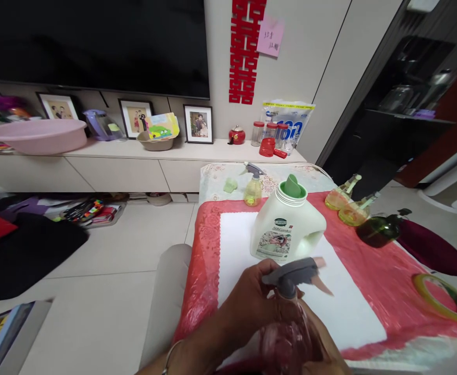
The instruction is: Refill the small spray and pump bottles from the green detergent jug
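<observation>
Close to me at the table's near edge is a clear spray bottle with a grey and pale pink trigger head. My left hand is closed around its neck, just under the head. Lower down, my right hand wraps the bottle's body from the right; part of its fingers is hidden. Just beyond my hands a pale green detergent jug stands upright on a white sheet, with a green spout in its uncapped mouth. A smaller spray bottle holding yellowish liquid stands behind the jug, to its left.
On the red table cover, several bottles stand at the right, including a dark green pump bottle. A roll of tape lies at the right edge. A crumpled green cloth lies at the back. A cabinet runs along the wall.
</observation>
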`<state>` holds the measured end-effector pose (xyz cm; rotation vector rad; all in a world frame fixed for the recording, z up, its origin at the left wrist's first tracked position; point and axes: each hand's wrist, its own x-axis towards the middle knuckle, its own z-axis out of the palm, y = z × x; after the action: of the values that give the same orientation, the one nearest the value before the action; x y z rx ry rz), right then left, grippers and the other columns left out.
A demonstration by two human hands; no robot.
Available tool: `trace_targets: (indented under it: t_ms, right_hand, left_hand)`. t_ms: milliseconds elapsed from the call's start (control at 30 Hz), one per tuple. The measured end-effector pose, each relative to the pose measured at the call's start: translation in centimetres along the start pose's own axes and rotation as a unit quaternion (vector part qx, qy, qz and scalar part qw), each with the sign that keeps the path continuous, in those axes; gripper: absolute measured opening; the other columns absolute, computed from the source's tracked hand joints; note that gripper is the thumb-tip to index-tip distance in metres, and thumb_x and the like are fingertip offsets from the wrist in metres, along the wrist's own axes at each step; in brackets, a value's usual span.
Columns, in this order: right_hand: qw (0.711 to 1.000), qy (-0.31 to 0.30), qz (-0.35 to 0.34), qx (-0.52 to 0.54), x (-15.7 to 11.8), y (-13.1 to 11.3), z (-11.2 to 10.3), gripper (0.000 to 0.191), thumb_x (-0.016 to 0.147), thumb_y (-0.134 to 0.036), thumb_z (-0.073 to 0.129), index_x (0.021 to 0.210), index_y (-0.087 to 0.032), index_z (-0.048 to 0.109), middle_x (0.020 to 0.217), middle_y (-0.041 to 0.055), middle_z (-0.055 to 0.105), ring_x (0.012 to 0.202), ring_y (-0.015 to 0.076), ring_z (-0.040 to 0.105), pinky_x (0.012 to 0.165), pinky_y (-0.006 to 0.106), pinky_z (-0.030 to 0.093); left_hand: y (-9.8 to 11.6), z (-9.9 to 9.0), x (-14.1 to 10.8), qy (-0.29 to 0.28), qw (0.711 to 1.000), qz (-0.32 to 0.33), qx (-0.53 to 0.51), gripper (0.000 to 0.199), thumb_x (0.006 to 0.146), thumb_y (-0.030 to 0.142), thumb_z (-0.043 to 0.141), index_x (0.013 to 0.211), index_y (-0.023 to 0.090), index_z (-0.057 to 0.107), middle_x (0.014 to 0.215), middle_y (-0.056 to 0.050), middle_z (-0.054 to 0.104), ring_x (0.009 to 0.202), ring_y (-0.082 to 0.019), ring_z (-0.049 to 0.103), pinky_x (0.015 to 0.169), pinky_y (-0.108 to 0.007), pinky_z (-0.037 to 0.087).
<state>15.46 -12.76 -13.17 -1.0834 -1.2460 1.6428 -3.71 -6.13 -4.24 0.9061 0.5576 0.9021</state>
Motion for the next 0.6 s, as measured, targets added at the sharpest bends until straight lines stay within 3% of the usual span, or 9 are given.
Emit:
trace_targets:
  t_ms: [67, 200, 267, 400, 500, 600]
  right_hand:
    - [1.000, 0.004, -0.008, 0.012, 0.3, -0.3, 0.0, 0.104, 0.058, -0.062, 0.084, 0.149, -0.020, 0.054, 0.133, 0.0123, 0.058, 0.133, 0.0406, 0.050, 0.107, 0.043, 0.051]
    - [0.999, 0.032, -0.013, 0.010, 0.5, -0.5, -0.1, 0.108, 0.059, -0.071, 0.083, 0.148, -0.019, 0.055, 0.151, 0.0098, 0.043, 0.148, 0.0377, 0.030, 0.120, 0.042, 0.038]
    - [0.999, 0.023, -0.031, -0.005, 0.6, -0.7, -0.1, 0.108, 0.059, -0.077, 0.080, 0.146, -0.019, 0.056, 0.149, 0.0098, 0.045, 0.147, 0.0384, 0.032, 0.119, 0.044, 0.039]
    - [0.999, 0.016, -0.042, -0.027, 0.8, -1.5, 0.3, 0.096, 0.063, -0.070, 0.081, 0.145, -0.024, 0.058, 0.138, 0.0097, 0.056, 0.137, 0.0385, 0.046, 0.112, 0.045, 0.047]
    - [0.997, 0.033, -0.060, -0.026, 1.0, -2.1, 0.8, 0.090, 0.070, -0.063, 0.082, 0.148, -0.026, 0.055, 0.149, 0.0074, 0.046, 0.143, 0.0338, 0.041, 0.121, 0.041, 0.038]
    - [0.991, 0.057, -0.083, -0.093, 1.2, -2.4, 1.2, 0.092, 0.075, -0.063, 0.080, 0.151, -0.020, 0.050, 0.154, 0.0110, 0.039, 0.146, 0.0312, 0.038, 0.124, 0.035, 0.034]
  left_hand:
    - [-0.1, -0.2, -0.1, 0.030, 1.000, 0.004, 0.004, 0.049, 0.059, 0.026, 0.096, 0.103, 0.022, 0.074, 0.118, -0.009, 0.075, 0.105, -0.027, 0.066, 0.084, -0.033, 0.050]
    - [0.3, -1.2, -0.5, -0.053, 0.998, -0.028, -0.003, 0.036, 0.078, 0.032, 0.085, 0.111, 0.022, 0.075, 0.118, -0.010, 0.073, 0.099, -0.022, 0.067, 0.086, -0.033, 0.048]
    - [0.6, -1.5, -0.7, -0.066, 0.997, -0.037, -0.010, 0.025, 0.081, 0.032, 0.083, 0.103, 0.020, 0.078, 0.109, -0.009, 0.075, 0.095, -0.021, 0.068, 0.087, -0.033, 0.048]
    - [0.1, -1.5, -0.5, -0.011, 0.998, -0.028, -0.061, 0.030, 0.067, 0.024, 0.093, 0.090, 0.018, 0.075, 0.090, -0.004, 0.075, 0.092, -0.019, 0.068, 0.088, -0.032, 0.049]
    - [-0.8, -1.1, -0.3, 0.043, 0.995, 0.006, -0.091, 0.040, 0.056, 0.019, 0.098, 0.086, 0.018, 0.071, 0.083, -0.001, 0.073, 0.082, -0.015, 0.064, 0.077, -0.027, 0.047]
    - [-1.5, -0.4, -0.3, 0.095, 0.989, 0.040, -0.105, 0.042, 0.054, 0.020, 0.099, 0.082, 0.018, 0.068, 0.077, 0.001, 0.070, 0.073, -0.012, 0.059, 0.071, -0.026, 0.046]
